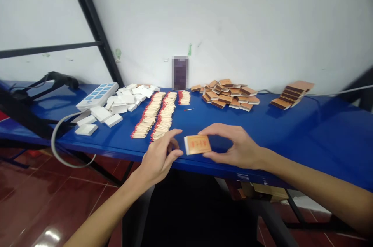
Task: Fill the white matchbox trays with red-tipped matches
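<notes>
My right hand pinches an orange matchbox between thumb and fingers, just above the front edge of the blue table. My left hand sits right beside the box's left end, fingers curled and thumb out, touching or nearly touching it. Rows of matches with red heads lie just behind my left hand. A single loose match lies beyond them.
White inner trays are heaped at the left near a white power strip with a grey cable. Orange matchboxes are piled at the back centre, a smaller stack to the right. A black metal frame leans against the wall.
</notes>
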Action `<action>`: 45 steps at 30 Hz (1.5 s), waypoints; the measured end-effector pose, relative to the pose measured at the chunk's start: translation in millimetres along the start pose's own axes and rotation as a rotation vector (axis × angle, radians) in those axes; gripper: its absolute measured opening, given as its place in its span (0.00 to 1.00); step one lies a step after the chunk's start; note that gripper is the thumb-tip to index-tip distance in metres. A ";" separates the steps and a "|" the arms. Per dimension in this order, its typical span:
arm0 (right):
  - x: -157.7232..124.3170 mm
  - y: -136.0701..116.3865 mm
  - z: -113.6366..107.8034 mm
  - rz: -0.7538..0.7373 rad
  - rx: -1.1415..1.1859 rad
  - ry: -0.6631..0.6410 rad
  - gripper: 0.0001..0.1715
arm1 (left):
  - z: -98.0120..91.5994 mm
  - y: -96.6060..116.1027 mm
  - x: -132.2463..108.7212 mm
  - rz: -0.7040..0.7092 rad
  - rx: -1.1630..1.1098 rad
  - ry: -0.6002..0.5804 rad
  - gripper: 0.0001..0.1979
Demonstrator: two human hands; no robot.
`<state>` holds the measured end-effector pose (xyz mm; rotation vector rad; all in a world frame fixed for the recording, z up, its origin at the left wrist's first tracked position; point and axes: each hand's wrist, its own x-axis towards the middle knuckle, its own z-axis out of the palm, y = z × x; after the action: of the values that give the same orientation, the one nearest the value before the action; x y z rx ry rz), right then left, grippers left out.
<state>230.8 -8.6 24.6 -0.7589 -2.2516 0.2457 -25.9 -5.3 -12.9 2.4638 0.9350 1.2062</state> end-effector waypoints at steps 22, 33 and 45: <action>-104.3 173.1 -145.4 0.966 -0.923 0.228 0.18 | 15.7 -1.8 4.3 0.411 0.640 0.058 0.07; -109.2 189.2 -147.8 0.929 -0.926 0.203 0.19 | 18.7 -1.9 0.1 0.357 0.650 0.033 0.09; -77.5 147.8 -116.1 0.394 -0.942 0.273 0.14 | -87.8 -31.2 14.9 -0.137 0.550 0.157 0.14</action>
<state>421.4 59.5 4.8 -1.6015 -1.8666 -0.7527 -101.0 22.9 36.9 2.6615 1.6391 1.2360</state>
